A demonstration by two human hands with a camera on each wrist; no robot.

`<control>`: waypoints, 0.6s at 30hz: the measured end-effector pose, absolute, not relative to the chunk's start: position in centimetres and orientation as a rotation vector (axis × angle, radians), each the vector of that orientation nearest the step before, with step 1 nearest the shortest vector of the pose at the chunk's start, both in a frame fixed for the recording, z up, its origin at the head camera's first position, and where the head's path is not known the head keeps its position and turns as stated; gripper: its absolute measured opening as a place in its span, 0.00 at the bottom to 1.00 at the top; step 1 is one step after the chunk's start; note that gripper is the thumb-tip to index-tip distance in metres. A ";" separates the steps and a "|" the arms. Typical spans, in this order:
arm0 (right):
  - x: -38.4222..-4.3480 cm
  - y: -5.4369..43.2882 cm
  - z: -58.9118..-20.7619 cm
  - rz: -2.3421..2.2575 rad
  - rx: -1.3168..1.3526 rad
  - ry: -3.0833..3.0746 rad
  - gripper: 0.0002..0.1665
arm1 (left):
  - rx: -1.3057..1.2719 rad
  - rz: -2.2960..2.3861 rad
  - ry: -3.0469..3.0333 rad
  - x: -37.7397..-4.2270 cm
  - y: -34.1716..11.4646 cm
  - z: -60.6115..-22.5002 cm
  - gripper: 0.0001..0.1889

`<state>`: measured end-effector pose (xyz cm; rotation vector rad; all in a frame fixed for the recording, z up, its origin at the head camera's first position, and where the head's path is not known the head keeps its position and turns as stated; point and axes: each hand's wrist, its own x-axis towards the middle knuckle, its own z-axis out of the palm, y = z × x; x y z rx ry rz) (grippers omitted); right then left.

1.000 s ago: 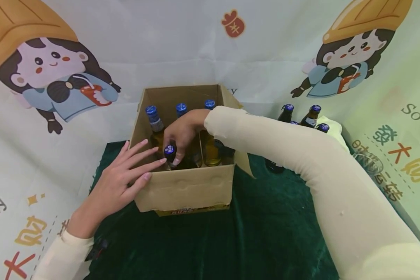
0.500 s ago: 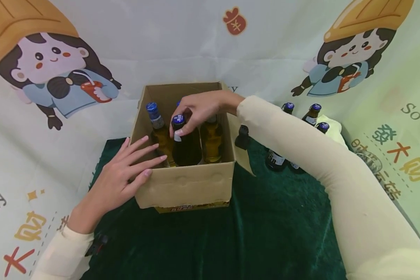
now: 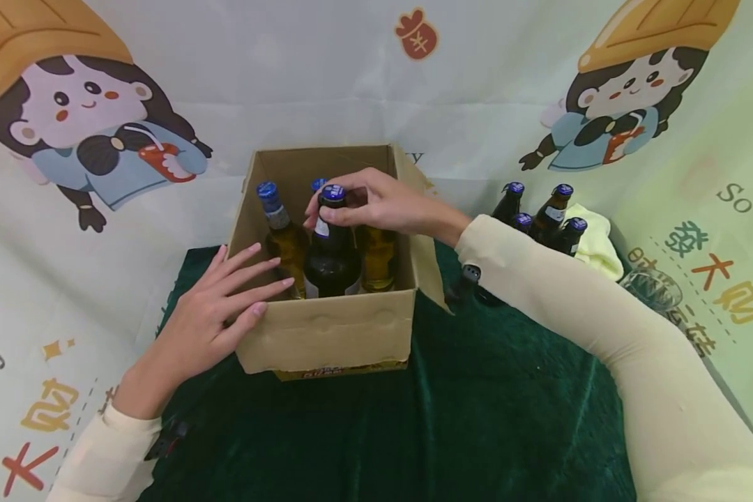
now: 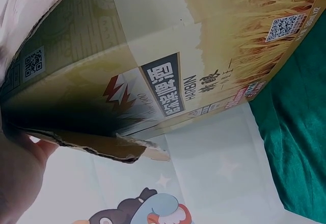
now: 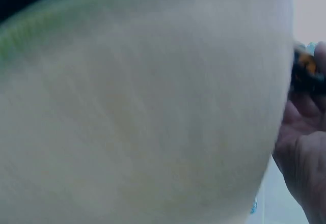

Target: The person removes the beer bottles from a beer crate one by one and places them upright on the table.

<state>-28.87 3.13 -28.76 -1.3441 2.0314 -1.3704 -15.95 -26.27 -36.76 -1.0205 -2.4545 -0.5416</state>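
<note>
My right hand [image 3: 385, 202] pinches the neck of a dark beer bottle [image 3: 334, 261] with a blue cap. The bottle stands upright, raised within the cardboard box [image 3: 332, 331], its lower end hidden behind the front wall. Around it in the box are amber beer bottles [image 3: 288, 240] with blue caps. My left hand [image 3: 210, 314] rests with straight, spread fingers on the box's front left corner. The left wrist view shows the printed side of the beer box [image 4: 214, 56] and its torn flap [image 4: 97, 147]. A sleeve [image 5: 153, 107] fills most of the right wrist view.
Several dark bottles [image 3: 549, 216] with blue caps stand at the back right, beside a pale yellow cloth [image 3: 592, 240] and a clear glass item [image 3: 652, 287]. Dark green cloth [image 3: 489, 411] covers the table. A box flap [image 3: 433, 275] sticks out on the right side.
My right hand has lifted the dark bottle up and slightly right, so its body and label now show above the box's front wall. My left hand stays on the box corner.
</note>
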 end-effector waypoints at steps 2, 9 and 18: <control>-28.2 3.1 -29.1 -1.486 -1.317 2.013 0.14 | -1.021 -0.542 -2.455 -15.9 -26.3 -36.7 0.19; -26.8 3.1 -29.6 -1.877 -1.236 1.960 0.15 | -1.015 -0.549 -2.458 -15.7 -26.3 -36.8 0.20; -26.2 4.2 -28.2 -2.068 -1.251 2.021 0.15 | -1.023 -0.565 -2.435 -15.8 -26.1 -36.6 0.20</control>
